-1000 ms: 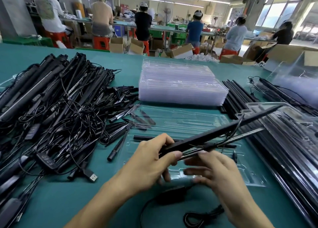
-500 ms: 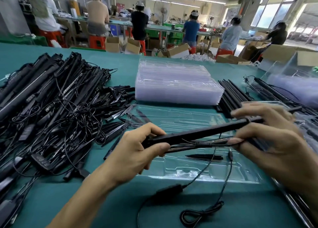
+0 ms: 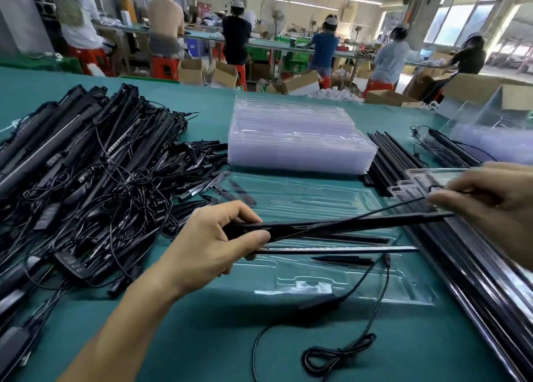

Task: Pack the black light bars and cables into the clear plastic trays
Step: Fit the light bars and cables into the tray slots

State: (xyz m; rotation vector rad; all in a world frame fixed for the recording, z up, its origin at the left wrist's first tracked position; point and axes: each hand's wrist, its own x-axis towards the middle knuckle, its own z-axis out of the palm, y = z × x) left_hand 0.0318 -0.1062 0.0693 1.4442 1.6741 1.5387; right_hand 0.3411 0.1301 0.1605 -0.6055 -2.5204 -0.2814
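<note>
Two black light bars (image 3: 360,221) fan out from the left hand (image 3: 219,243), which grips their near ends above the open clear tray (image 3: 317,286); the upper one slants up to the right, while the lower bar (image 3: 346,249) runs almost level just over the tray, and whether it touches a slot I cannot tell. The right hand (image 3: 490,199) is well apart from the left and blurred; it seems to pinch the thin cable (image 3: 403,203) drawn taut from the bars, and whether it also touches the upper bar's tip is unclear. More lead hangs down past the tray's front edge to an inline controller (image 3: 317,305) and a loose coil (image 3: 331,352) on the green table (image 3: 202,338).

The likeliest trouble, as I judge it, is that hanging lead; if it catches the tray's rim, lowering the bars could drag the light tray askew or flip out the small black spike (image 3: 343,259) lying in it; splayed bars may also miss their slots, and a taut pull could strain the cable where it joins.
</note>
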